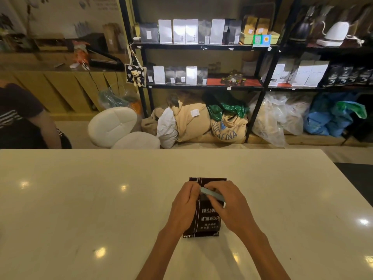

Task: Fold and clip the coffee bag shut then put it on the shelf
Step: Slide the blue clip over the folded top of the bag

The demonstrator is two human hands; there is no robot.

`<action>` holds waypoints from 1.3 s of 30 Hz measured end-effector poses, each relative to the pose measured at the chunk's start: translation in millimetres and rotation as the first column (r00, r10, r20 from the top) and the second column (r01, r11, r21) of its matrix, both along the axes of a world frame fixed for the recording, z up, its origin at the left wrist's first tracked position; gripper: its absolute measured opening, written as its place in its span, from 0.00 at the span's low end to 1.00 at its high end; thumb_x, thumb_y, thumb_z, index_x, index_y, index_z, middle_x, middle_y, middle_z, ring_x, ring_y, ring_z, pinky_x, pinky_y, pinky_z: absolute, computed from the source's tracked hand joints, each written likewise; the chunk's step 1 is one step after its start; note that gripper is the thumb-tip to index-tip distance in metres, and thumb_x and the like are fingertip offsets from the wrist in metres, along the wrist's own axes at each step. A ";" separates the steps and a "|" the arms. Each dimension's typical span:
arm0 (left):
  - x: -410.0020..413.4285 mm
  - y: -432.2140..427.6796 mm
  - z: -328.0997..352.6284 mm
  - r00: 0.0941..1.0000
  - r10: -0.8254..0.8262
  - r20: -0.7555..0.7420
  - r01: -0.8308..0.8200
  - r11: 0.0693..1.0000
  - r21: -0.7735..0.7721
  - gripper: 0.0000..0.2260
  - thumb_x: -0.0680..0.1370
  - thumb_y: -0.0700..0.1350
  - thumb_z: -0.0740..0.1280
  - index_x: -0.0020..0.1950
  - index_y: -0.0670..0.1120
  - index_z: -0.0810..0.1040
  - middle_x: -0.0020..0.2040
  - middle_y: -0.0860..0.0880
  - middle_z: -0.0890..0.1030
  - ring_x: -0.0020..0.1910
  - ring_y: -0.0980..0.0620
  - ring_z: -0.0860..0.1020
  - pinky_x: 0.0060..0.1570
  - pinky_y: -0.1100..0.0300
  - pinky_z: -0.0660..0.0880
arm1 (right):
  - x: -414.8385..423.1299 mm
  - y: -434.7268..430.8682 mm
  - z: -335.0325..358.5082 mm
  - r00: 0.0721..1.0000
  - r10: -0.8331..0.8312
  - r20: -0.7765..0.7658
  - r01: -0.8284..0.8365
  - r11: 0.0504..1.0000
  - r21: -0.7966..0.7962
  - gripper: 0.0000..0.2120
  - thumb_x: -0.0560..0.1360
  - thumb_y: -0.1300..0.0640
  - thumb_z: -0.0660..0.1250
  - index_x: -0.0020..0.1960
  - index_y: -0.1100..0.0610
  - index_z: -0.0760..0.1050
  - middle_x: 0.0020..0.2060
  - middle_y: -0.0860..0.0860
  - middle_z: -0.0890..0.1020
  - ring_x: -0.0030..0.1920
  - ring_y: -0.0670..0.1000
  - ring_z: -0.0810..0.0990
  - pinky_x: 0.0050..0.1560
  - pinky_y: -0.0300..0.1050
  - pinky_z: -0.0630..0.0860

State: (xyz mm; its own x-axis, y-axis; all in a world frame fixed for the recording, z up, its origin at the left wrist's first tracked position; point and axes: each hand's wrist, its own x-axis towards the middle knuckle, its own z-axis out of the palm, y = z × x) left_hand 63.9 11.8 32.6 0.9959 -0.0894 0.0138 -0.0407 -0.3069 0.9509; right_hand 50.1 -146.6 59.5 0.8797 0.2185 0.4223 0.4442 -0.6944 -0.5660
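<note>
A dark brown coffee bag (207, 219) with white lettering lies flat on the white table (101, 199), its top end pointing away from me. My left hand (185, 205) grips the bag's left side near the top. My right hand (228, 205) holds a pale blue clip (212, 194) slantwise across the bag's upper part, with fingertips pressing near its left end. Both hands hide much of the bag's upper half. The black metal shelf (201, 46) stands beyond the table, filled with white, grey and black bags.
A person in a dark striped shirt (18, 118) sits at the left past the table's far edge. White round stools (113, 126) and burlap sacks (201, 122) lie on the floor under the shelf. The table's right edge (343, 174) slants away.
</note>
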 end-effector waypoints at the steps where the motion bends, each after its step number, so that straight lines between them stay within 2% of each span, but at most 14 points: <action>1: 0.2 -0.4 0.0 1.000 -0.012 -0.009 0.012 1.000 -0.013 0.18 0.80 0.59 0.52 0.48 0.49 0.75 0.43 0.50 0.78 0.41 0.54 0.77 0.48 0.52 0.76 | 0.6 0.0 -0.8 1.000 0.016 0.003 -0.016 1.000 0.015 0.12 0.76 0.50 0.64 0.58 0.48 0.75 0.50 0.43 0.81 0.50 0.42 0.77 0.51 0.36 0.74; 4: 2.0 -2.4 2.4 0.999 -0.003 -0.037 0.002 1.000 -0.017 0.17 0.82 0.56 0.52 0.49 0.46 0.75 0.43 0.47 0.79 0.41 0.50 0.78 0.46 0.51 0.77 | -1.0 -1.4 0.7 0.983 -0.038 -0.179 0.061 0.990 0.126 0.13 0.75 0.47 0.67 0.59 0.41 0.72 0.50 0.37 0.79 0.49 0.40 0.78 0.50 0.32 0.75; 8: 0.1 -4.4 1.1 0.995 0.096 -0.034 -0.096 0.995 -0.001 0.15 0.84 0.51 0.53 0.51 0.45 0.75 0.40 0.53 0.76 0.36 0.62 0.76 0.38 0.67 0.73 | -6.7 -12.6 -3.7 0.933 -0.124 -0.338 0.171 0.979 0.113 0.08 0.74 0.42 0.67 0.52 0.40 0.76 0.48 0.36 0.81 0.44 0.39 0.80 0.42 0.32 0.74; 11: -1.3 -4.0 -2.5 0.992 0.121 -0.035 -0.121 0.992 -0.021 0.14 0.84 0.50 0.53 0.48 0.47 0.75 0.39 0.52 0.76 0.36 0.60 0.74 0.39 0.62 0.74 | -9.7 -14.5 -5.2 0.905 -0.077 -0.418 0.179 0.961 0.211 0.05 0.74 0.47 0.69 0.50 0.41 0.79 0.47 0.40 0.83 0.42 0.44 0.81 0.42 0.36 0.77; 14: 1.3 -2.8 -4.1 0.993 0.094 -0.070 -0.097 0.994 -0.041 0.15 0.84 0.49 0.54 0.44 0.48 0.75 0.37 0.48 0.75 0.36 0.53 0.73 0.38 0.56 0.72 | -8.1 -16.5 -7.4 0.894 -0.047 -0.446 0.193 0.938 0.288 0.05 0.74 0.53 0.71 0.50 0.46 0.82 0.47 0.43 0.84 0.43 0.47 0.81 0.44 0.41 0.81; 19: 6.1 0.4 -5.6 0.996 0.036 -0.087 -0.039 0.999 -0.035 0.16 0.84 0.49 0.55 0.40 0.49 0.75 0.35 0.49 0.74 0.34 0.54 0.71 0.38 0.57 0.69 | -8.7 -19.9 -5.9 0.846 0.012 -0.533 0.240 0.884 0.401 0.07 0.74 0.59 0.71 0.47 0.47 0.84 0.47 0.47 0.85 0.40 0.47 0.82 0.37 0.30 0.76; 22: 8.6 2.7 -6.2 0.997 0.014 -0.077 -0.018 0.998 -0.058 0.16 0.84 0.48 0.55 0.41 0.45 0.77 0.34 0.52 0.74 0.33 0.58 0.71 0.38 0.62 0.69 | -14.4 -22.4 -7.6 0.812 0.085 -0.578 0.245 0.848 0.470 0.08 0.74 0.60 0.71 0.45 0.48 0.85 0.50 0.46 0.84 0.43 0.43 0.82 0.35 0.31 0.76; 25: 10.5 5.1 -7.2 0.996 0.042 -0.080 -0.050 0.994 -0.101 0.18 0.84 0.47 0.55 0.45 0.38 0.78 0.35 0.50 0.76 0.33 0.58 0.72 0.37 0.64 0.71 | -19.9 -19.1 -7.9 0.782 0.186 -0.595 0.224 0.807 0.547 0.12 0.74 0.62 0.72 0.42 0.45 0.86 0.53 0.44 0.84 0.47 0.47 0.83 0.36 0.35 0.77; 28: 9.5 4.9 -8.8 0.995 0.064 -0.077 -0.073 0.991 -0.115 0.16 0.84 0.47 0.56 0.44 0.41 0.78 0.35 0.50 0.75 0.34 0.58 0.72 0.38 0.65 0.70 | -19.2 -22.8 -6.3 0.789 0.183 -0.586 0.185 0.839 0.512 0.09 0.73 0.59 0.73 0.43 0.45 0.85 0.56 0.45 0.82 0.47 0.47 0.83 0.38 0.38 0.79; 30: 7.5 4.3 -8.6 0.996 0.065 -0.066 -0.072 0.992 -0.107 0.15 0.84 0.46 0.56 0.42 0.46 0.77 0.35 0.52 0.75 0.33 0.60 0.71 0.38 0.67 0.70 | -19.5 -31.3 -6.1 0.763 0.210 -0.612 0.121 0.883 0.454 0.03 0.71 0.53 0.73 0.45 0.47 0.85 0.57 0.44 0.81 0.48 0.46 0.83 0.45 0.41 0.79; 31: 6.5 4.1 -9.1 0.996 0.064 -0.065 -0.070 0.993 -0.099 0.15 0.84 0.46 0.56 0.42 0.48 0.77 0.35 0.53 0.75 0.33 0.62 0.71 0.38 0.68 0.70 | -20.3 -36.4 -7.2 0.743 0.229 -0.629 0.088 0.898 0.431 0.05 0.71 0.50 0.73 0.46 0.47 0.85 0.57 0.43 0.81 0.50 0.47 0.83 0.49 0.43 0.79; 34: 4.4 3.3 -13.5 0.994 0.093 -0.064 -0.100 0.987 -0.122 0.14 0.84 0.46 0.56 0.43 0.48 0.77 0.37 0.51 0.76 0.36 0.59 0.72 0.40 0.66 0.71 | -25.0 -50.1 -10.4 0.697 0.254 -0.670 0.090 0.896 0.434 0.04 0.72 0.56 0.73 0.46 0.51 0.85 0.56 0.45 0.82 0.50 0.51 0.84 0.50 0.45 0.81; 37: 2.6 6.7 -10.9 0.987 0.122 -0.104 -0.142 0.966 -0.217 0.14 0.84 0.45 0.55 0.46 0.43 0.77 0.39 0.49 0.78 0.38 0.56 0.76 0.39 0.68 0.74 | -31.6 -59.0 -12.2 0.769 0.164 -0.618 0.191 0.864 0.466 0.09 0.73 0.66 0.71 0.44 0.53 0.86 0.47 0.50 0.86 0.43 0.54 0.85 0.46 0.47 0.83; 39: 2.4 10.0 -7.4 0.992 0.046 -0.114 -0.074 0.964 -0.257 0.13 0.84 0.43 0.55 0.48 0.42 0.77 0.41 0.51 0.79 0.37 0.62 0.79 0.39 0.71 0.76 | -32.9 -63.7 -11.1 0.829 0.072 -0.555 0.250 0.840 0.482 0.11 0.73 0.68 0.70 0.43 0.54 0.86 0.41 0.52 0.87 0.39 0.54 0.84 0.43 0.43 0.82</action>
